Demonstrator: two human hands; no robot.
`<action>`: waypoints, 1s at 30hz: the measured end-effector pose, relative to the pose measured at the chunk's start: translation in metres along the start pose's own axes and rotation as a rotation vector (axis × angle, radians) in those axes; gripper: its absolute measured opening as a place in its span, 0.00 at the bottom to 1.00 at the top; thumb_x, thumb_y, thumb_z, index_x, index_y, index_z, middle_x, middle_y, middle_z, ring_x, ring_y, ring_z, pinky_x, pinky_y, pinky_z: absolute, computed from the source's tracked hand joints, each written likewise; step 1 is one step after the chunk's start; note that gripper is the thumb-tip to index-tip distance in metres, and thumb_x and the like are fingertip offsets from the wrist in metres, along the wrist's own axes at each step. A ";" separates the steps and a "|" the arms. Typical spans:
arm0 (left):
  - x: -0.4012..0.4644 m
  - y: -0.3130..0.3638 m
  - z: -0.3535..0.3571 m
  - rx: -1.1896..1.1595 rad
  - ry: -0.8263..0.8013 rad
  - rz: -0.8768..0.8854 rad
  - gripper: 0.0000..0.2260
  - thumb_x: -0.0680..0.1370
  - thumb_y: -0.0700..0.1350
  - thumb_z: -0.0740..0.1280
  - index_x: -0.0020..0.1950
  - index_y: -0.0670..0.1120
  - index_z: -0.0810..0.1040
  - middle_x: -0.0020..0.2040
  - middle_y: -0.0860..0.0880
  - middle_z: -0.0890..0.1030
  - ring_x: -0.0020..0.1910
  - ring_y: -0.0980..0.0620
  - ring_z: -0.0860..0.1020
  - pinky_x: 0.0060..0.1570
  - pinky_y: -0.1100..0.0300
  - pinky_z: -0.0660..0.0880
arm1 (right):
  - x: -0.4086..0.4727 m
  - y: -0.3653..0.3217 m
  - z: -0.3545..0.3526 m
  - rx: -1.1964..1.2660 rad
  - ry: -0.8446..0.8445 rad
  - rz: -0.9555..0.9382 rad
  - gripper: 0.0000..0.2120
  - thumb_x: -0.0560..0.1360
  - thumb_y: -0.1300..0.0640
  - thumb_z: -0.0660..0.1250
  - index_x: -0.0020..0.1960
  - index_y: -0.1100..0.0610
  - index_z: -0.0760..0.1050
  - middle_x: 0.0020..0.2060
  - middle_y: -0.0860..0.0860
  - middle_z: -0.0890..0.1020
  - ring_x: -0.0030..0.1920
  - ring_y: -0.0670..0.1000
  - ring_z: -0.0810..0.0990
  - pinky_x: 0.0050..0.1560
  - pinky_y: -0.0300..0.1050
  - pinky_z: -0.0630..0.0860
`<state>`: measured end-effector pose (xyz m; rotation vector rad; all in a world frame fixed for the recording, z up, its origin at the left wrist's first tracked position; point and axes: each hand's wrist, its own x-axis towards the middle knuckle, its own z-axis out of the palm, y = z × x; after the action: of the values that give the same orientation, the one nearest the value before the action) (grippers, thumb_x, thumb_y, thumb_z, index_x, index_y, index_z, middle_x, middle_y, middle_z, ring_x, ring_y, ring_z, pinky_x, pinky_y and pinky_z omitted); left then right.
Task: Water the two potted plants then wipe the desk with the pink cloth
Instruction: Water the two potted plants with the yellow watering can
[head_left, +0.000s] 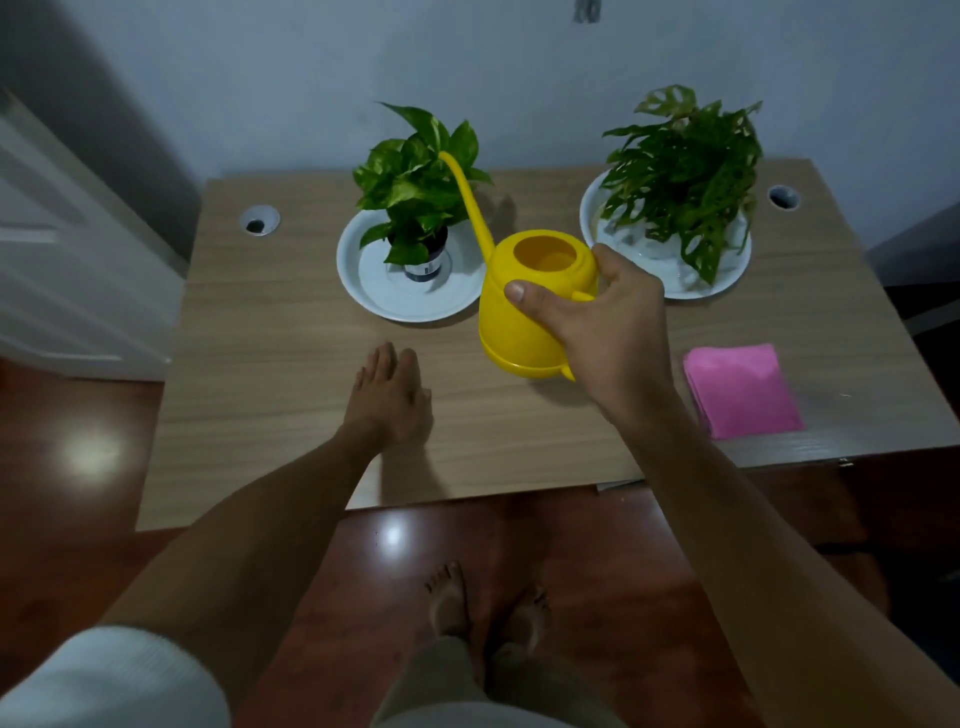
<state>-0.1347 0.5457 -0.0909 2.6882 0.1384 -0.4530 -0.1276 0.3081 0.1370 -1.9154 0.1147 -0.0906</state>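
- A light wood-grain desk (291, 332) stands against a pale bluish wall (311, 62), on a glossy reddish-brown floor (597, 561) that shows bright reflections.
- Two round cable holes sit near the desk's back corners, one on the left (259, 220) and one on the right (783, 197).
- A white panelled door (62, 249) fills the left edge of the view.
- The person's bare feet (485, 605) show on the floor in front of the desk.
- The left potted plant (415, 176), with broad variegated green leaves, stands in a small dark pot on a white saucer (363, 280).
- The right potted plant (685, 176), with holed, deeply cut leaves, fills a second white saucer (727, 280); its pot is hidden by the foliage.
- The yellow watering can (519, 322) is held above the desk between the two saucers, its open round mouth facing up and its long thin spout reaching into the left plant's leaves.
- The right hand (597, 317) is wrapped around the can's handle, thumb pressed on the body near the rim.
- The left hand (389, 400) lies flat on the desk, fingers extended and together, holding nothing.
- The pink cloth (740, 389) lies folded near the desk's front right edge, well apart from both hands.
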 end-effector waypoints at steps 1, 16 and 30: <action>0.000 -0.003 0.001 0.002 -0.004 -0.002 0.28 0.81 0.54 0.59 0.78 0.45 0.57 0.82 0.33 0.52 0.83 0.33 0.50 0.79 0.38 0.53 | 0.000 0.000 0.003 -0.015 -0.003 0.001 0.20 0.68 0.50 0.84 0.55 0.55 0.84 0.47 0.47 0.87 0.48 0.46 0.86 0.53 0.46 0.82; 0.002 -0.013 0.011 -0.031 -0.016 0.001 0.32 0.84 0.57 0.56 0.84 0.46 0.50 0.85 0.37 0.44 0.84 0.37 0.42 0.81 0.40 0.45 | 0.011 -0.019 0.015 -0.209 -0.046 -0.074 0.17 0.67 0.46 0.84 0.48 0.49 0.80 0.38 0.39 0.81 0.40 0.39 0.79 0.39 0.30 0.71; 0.003 -0.012 0.011 -0.033 -0.011 0.004 0.33 0.84 0.56 0.56 0.85 0.45 0.49 0.85 0.36 0.44 0.84 0.36 0.42 0.81 0.40 0.44 | 0.010 -0.038 0.018 -0.259 -0.074 -0.054 0.17 0.67 0.44 0.84 0.45 0.46 0.78 0.41 0.42 0.82 0.48 0.52 0.83 0.49 0.48 0.78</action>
<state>-0.1373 0.5527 -0.1057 2.6531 0.1357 -0.4604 -0.1143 0.3367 0.1661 -2.1783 0.0253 -0.0423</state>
